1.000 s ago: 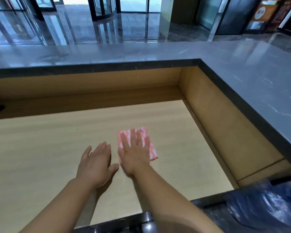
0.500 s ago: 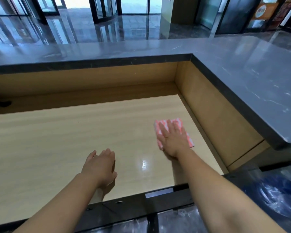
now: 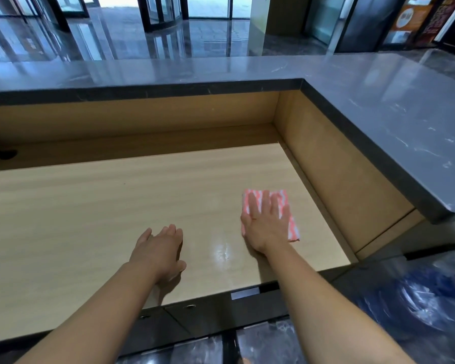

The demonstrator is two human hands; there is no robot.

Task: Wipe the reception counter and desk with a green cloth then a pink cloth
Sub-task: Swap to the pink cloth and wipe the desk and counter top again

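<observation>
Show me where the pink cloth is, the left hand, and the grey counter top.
pink cloth (image 3: 292, 228), head view, on its uncovered right edge.
left hand (image 3: 158, 248), head view, on the back of the hand.
grey counter top (image 3: 378, 114), head view, on its bare surface past the inner corner.

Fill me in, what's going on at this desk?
A person is wiping the light wooden desk with a folded pink cloth. The right hand presses flat on the cloth near the desk's right end, close to the side panel. The left hand is open, palm down, low over the desk, holding nothing. The grey stone counter wraps the back and right side. No green cloth is in view.
</observation>
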